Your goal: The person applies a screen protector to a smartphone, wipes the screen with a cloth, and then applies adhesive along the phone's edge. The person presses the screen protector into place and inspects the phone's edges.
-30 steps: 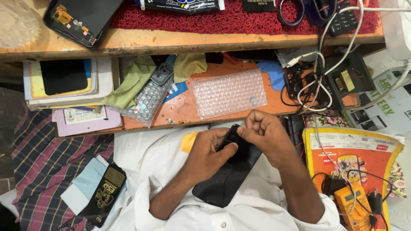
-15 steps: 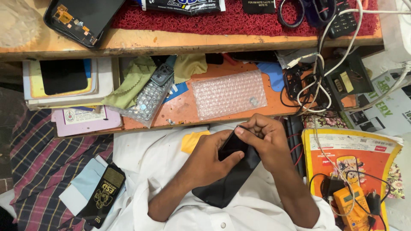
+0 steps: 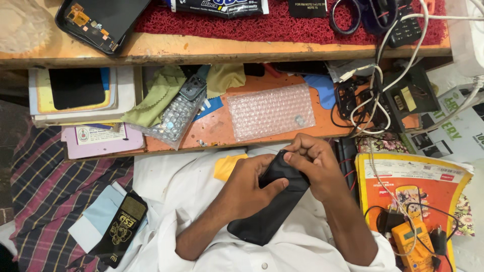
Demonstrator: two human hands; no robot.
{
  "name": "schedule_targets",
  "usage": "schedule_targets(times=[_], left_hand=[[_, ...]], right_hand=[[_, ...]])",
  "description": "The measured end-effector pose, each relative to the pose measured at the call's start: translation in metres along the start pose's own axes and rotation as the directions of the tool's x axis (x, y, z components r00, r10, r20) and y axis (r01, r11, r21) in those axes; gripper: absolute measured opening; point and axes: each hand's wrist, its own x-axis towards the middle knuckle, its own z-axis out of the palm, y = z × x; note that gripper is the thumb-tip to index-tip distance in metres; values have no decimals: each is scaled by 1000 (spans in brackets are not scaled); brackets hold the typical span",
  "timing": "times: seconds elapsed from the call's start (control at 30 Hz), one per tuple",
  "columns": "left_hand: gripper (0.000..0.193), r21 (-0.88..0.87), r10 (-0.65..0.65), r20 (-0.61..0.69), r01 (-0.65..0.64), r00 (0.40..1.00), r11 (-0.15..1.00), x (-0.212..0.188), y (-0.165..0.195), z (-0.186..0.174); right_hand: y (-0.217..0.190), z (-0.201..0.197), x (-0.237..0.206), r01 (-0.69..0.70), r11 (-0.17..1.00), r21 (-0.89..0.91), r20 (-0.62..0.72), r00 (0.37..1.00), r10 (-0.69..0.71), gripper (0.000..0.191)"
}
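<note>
I see the flat black rectangular phone (image 3: pixel 269 209) lying slantwise over my lap, on the white shirt (image 3: pixel 176 186), its upper end raised toward the near edge of the counter. My left hand (image 3: pixel 249 189) has its grip closed around the phone's left long side, thumb laid across the dark face. My right hand (image 3: pixel 315 166) is curled over the upper end, fingertips (image 3: pixel 288 156) pinched tight on the top corner, so both grips have hold of the same phone. Just beside the left hand a small yellow scrap (image 3: pixel 227 166) rests on the shirt. Beyond the hands, near the front edge of the orange counter (image 3: pixel 217 128), lies a clear sheet of bubble wrap (image 3: pixel 269 111), with a clear plastic blister tray (image 3: pixel 174 118) and a crumpled olive-green cloth (image 3: pixel 156 98) toward its left. At the counter's right end white and black cables (image 3: pixel 368 100) tangle together. To my right sits an orange printed packet (image 3: pixel 403 184) with a yellow multimeter (image 3: pixel 411 242) lying on it. At my left, on the plaid cloth (image 3: pixel 45 196), lies a black pouch with gold print (image 3: pixel 123 226).
</note>
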Motion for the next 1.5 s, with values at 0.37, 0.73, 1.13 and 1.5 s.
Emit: schedule_targets(times=[0.37,0.73,1.13,1.5], left_hand=[[27,29,101,-1,-101,995,994,1,9,-2],[29,124,17,-119,-2,993,992,16,19,5],[28,170,44,-129,-21,991,985,15,20,9],[28,179,33,-140,-8,990,984,14,19,11]], right_hand=[[-22,-3,-7,-2,993,120,52,999,-4,16],[-93,27,-15,120,771,-626,104,992,-70,25],[-108,41,-15,110,573,-812,104,994,-42,27],[-102,43,-14,154,528,-835,117,988,-102,23]])
